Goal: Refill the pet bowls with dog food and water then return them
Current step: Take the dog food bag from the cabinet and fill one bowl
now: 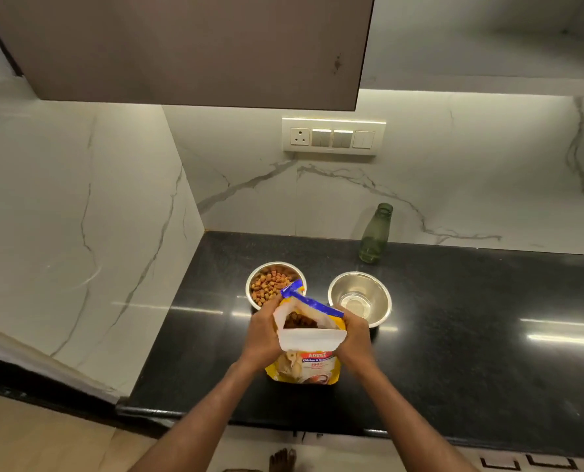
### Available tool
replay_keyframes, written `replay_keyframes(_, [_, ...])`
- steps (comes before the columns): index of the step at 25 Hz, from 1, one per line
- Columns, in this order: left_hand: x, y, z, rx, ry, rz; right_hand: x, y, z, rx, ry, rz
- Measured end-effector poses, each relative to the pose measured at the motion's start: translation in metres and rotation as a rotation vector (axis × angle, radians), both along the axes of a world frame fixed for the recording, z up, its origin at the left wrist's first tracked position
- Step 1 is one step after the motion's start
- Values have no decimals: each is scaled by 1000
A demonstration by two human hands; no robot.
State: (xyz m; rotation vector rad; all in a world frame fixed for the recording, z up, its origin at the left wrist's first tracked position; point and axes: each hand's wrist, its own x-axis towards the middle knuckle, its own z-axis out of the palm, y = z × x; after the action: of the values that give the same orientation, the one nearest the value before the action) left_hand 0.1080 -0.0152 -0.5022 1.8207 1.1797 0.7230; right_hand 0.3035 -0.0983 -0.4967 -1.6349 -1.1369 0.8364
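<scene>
In the head view, a yellow dog food bag (304, 364) is held upright on the black worktop (454, 352) by both hands. The left hand (263, 332) is closed on the left side of the bag's open top, and the right hand (355, 335) is closed on the right side, so each grip is clamped on the bag. Brown kibble is seen inside the opening, between the two grips. Just beyond the left grip, a steel bowl of kibble (273, 284) is set on the worktop, its near rim hidden by the bag's blue top edge. Just beyond the right grip, a second steel bowl (360, 298) is placed, with a little clear water in its bottom. Farther behind that bowl, by the marble wall, an uncapped green bottle (374, 233) is stood upright.
</scene>
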Motion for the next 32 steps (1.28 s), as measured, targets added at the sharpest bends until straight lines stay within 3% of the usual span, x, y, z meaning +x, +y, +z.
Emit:
replay_keyframes(3, [-6,27,14,-51,-129,44,10,17,9,-60,61,-41])
replay_keyframes(7, [3,62,43,-178,-119,-15,8,48,36,-50,132,-177])
replay_keyframes(12, [35,141,125,-101,-137,-52,42,114,118,94,173,-240])
replay_keyframes(17, [91,212,180,141,-96,-52,89,178,173,145,87,-308])
replay_keyframes(21, [116,236,148,226,26,-45,110,206,146,74,-27,-366])
replay_keyframes(32, [141,267,57,71,130,94,138,255,88,-271,-288,-233])
